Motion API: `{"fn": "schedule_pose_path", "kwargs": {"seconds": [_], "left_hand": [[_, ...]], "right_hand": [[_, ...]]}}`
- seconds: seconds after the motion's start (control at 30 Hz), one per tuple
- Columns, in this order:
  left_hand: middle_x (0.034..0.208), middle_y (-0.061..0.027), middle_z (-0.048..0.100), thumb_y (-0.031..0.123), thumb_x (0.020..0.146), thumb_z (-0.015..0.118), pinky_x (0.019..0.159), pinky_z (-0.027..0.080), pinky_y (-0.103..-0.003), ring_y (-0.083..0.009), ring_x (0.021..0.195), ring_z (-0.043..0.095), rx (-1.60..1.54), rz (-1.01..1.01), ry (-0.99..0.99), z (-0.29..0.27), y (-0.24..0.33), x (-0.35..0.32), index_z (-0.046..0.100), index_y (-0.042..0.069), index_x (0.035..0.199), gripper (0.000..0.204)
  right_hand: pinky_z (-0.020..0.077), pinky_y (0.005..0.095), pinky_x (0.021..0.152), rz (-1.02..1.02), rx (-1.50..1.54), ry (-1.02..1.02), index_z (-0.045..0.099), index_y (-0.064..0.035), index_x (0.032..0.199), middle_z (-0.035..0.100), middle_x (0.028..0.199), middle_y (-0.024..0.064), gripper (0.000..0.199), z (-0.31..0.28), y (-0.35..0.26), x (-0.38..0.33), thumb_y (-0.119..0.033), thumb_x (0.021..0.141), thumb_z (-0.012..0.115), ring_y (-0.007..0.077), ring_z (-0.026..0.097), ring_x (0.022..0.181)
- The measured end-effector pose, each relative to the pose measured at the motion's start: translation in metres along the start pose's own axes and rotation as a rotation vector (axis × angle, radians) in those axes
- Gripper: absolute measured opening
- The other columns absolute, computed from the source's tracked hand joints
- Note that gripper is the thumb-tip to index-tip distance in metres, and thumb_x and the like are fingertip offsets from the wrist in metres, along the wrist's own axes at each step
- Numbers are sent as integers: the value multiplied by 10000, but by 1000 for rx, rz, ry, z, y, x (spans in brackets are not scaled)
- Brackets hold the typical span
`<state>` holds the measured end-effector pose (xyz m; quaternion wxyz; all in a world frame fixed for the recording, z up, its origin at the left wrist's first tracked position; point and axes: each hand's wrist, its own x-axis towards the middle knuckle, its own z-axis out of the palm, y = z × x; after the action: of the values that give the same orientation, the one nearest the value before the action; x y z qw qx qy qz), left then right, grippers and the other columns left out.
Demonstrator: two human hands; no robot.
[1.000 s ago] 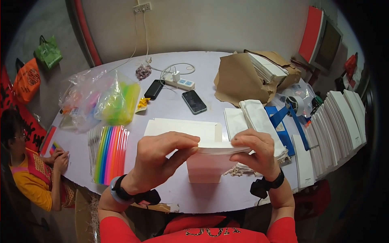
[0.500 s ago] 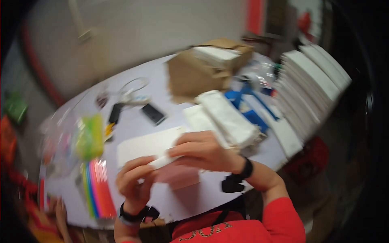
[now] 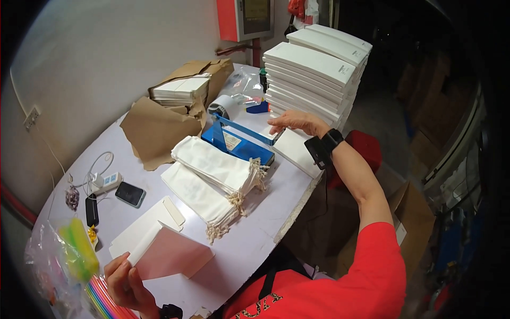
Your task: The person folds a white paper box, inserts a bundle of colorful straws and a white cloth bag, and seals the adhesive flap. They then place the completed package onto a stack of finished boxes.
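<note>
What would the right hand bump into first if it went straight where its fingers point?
Probably the blue bar of the sealer-like device; the right hand points leftward toward it, though it might pass above, since depth is unclear.

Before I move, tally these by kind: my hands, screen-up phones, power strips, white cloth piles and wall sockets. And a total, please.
Hands, left hand and right hand: 2
Phone: 1
Power strip: 1
White cloth piles: 2
Wall socket: 1
Total: 7
</note>
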<state>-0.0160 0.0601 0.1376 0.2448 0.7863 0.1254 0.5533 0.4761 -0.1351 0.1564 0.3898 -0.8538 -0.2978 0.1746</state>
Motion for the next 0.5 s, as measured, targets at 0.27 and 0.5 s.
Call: {"fn": "schedule_pose_path", "kwargs": {"seconds": [0.27,0.5], "left_hand": [[1039,-197,608,68,925,549,786,503,-336,-259,919,606,60,38,-3,-1,3,0,565,-3,1026,124],[1017,-198,628,60,911,567,819,498,-353,-272,938,614,67,20,10,-3,-4,-1,598,-21,994,121]], "right_hand": [[414,255,815,-84,243,-220,721,-57,820,663,794,38,288,-16,-16,3,-341,794,762,116,569,771],[440,250,744,-102,107,-194,706,-32,816,650,756,37,300,-40,-21,-29,-325,789,768,105,576,758]]}}
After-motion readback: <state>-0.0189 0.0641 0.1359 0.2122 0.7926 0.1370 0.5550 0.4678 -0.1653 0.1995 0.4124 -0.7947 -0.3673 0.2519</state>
